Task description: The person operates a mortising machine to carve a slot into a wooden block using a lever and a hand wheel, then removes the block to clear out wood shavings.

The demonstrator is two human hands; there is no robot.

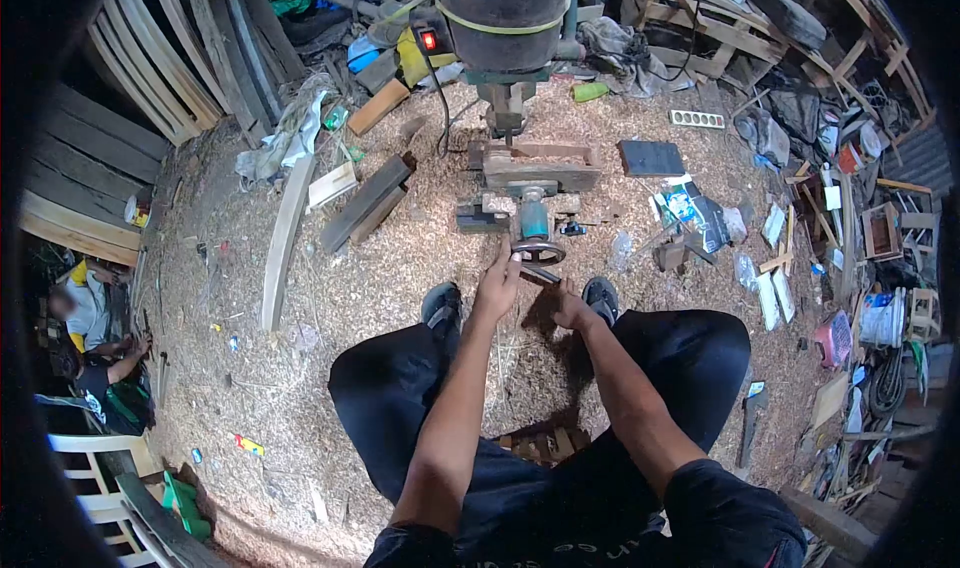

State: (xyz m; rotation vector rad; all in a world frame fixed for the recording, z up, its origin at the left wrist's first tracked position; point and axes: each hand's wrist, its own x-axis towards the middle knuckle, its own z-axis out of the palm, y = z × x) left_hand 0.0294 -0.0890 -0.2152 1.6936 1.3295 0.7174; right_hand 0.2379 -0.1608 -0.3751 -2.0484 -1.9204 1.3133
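My left hand (pixel 497 286) is at the left side of a dark handwheel (pixel 540 252), its fingers closed on the rim. Below the wheel, a short dark bar (pixel 541 275) slants toward my right hand (pixel 573 311). That hand looks closed at the bar's near end, though its grip is partly hidden. Behind the wheel is a green machine part (pixel 534 214). Beyond it, a wooden piece (pixel 541 175) with wood chips in its hollow sits on the machine. A drill-like bit (pixel 508 128) points down over its left part, below a large dark machine head (pixel 503 23).
Wood chips cover the floor (pixel 370 258). Dark beams (pixel 368 203) and a long pale plank (pixel 288 238) lie left. A black block (pixel 650 158) and a power strip (pixel 697 119) lie right. Another person (pixel 85 308) sits at far left, near someone's arm (pixel 125 360).
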